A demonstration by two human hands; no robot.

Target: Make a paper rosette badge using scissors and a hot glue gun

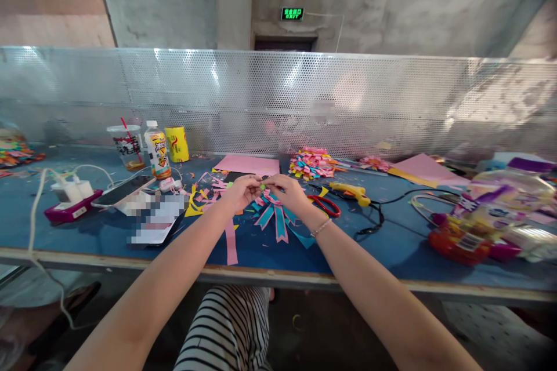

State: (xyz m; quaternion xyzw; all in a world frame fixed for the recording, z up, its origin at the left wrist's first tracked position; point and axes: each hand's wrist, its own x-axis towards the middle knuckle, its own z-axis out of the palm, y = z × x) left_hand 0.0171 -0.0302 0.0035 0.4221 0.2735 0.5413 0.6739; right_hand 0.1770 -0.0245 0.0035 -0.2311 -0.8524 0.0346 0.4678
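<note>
My left hand (242,190) and my right hand (288,191) meet over the blue table (391,249), fingertips pinched together on a small green paper piece (262,186). Right under them lies a fan of pink and teal paper strips (275,217). A long pink strip (231,246) lies toward the table's front edge. Red-handled scissors (325,204) rest just to the right of my right hand, and a yellow glue gun (351,191) with a black cord lies beyond them.
A pink paper sheet (247,164) and a pile of coloured strips (310,163) lie behind my hands. At the left stand a cup (127,146), a bottle (157,154), a yellow can (177,144), a phone (122,190) and a charger (72,200). Plastic-wrapped items (487,217) crowd the right. A perforated metal screen (278,98) backs the table.
</note>
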